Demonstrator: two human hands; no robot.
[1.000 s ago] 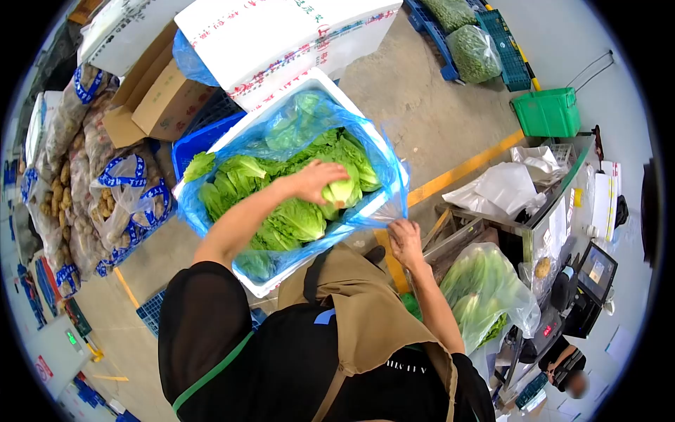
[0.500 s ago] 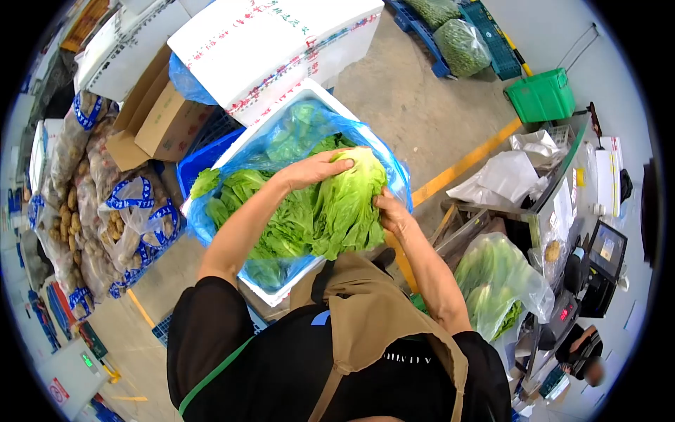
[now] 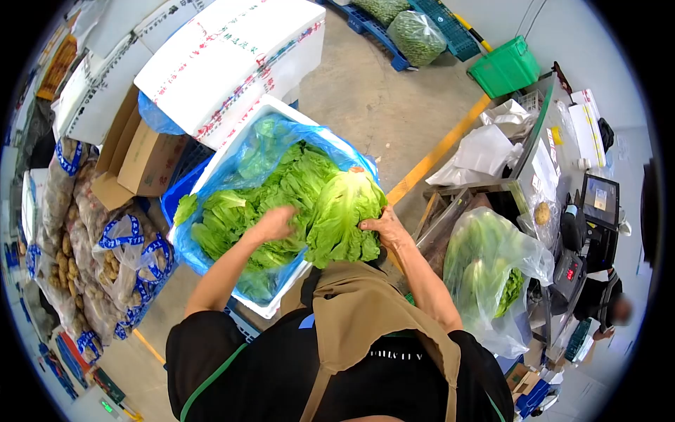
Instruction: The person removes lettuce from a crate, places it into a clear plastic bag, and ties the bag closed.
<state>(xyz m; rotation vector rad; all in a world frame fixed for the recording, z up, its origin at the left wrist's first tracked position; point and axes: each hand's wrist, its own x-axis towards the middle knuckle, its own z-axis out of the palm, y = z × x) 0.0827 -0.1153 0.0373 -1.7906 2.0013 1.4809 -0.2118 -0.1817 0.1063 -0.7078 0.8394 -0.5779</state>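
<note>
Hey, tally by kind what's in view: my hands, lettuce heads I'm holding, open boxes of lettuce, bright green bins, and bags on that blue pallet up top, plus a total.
Left hand and right hand: 2
Held lettuce: 1
Open box: 1
Green bin: 1
Bags: 2
Total: 7

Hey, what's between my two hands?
The head view shows a lettuce head between them, held by your right hand, with your left hand blurred beside it.
</note>
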